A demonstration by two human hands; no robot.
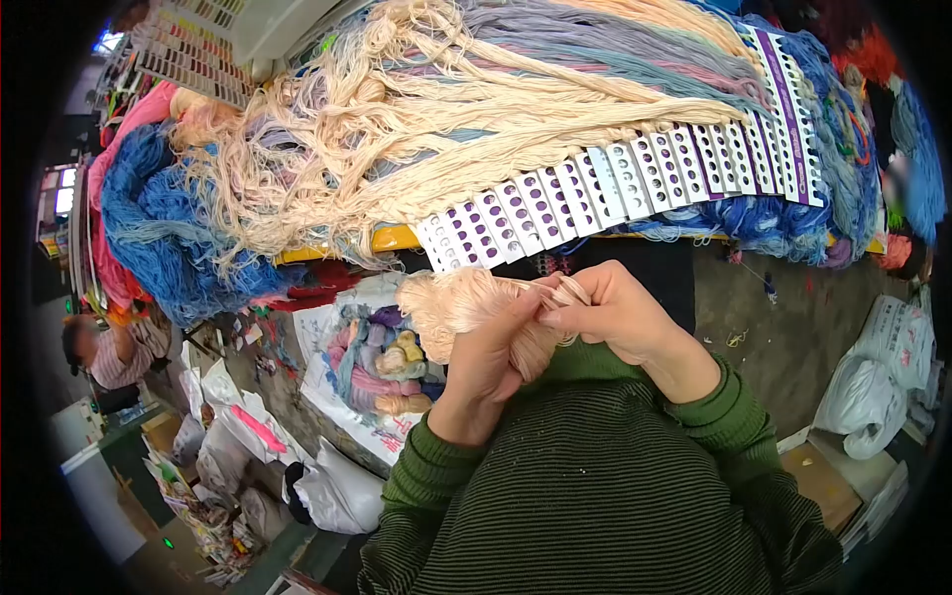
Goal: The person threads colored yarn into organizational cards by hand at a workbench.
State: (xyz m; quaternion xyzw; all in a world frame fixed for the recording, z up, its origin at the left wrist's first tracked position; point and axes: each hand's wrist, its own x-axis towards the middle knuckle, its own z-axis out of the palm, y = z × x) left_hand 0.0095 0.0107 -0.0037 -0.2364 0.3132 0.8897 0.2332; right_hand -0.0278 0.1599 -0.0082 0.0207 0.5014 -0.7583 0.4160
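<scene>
Close to my body, my left hand (486, 367) is closed around a bundle of pale peach thread (446, 309). Thumb and fingers of my right hand (613, 315) pinch strands of the same thread beside it, and the two hands nearly touch. Just beyond them, a fanned row of white perforated cards (540, 213) with purple parts lies along the table edge. Long cream threads (555, 124) run from the cards across the table. Behind these lie lavender, teal and orange threads (595, 50).
Blue yarn (164, 233) hangs over the table's left end. Below the table, colored skeins (382, 362) lie on a white sheet. White bags stand at lower left (337, 488) and at right (873, 367). Another person (119, 352) is at far left. A color chart (198, 59) is at upper left.
</scene>
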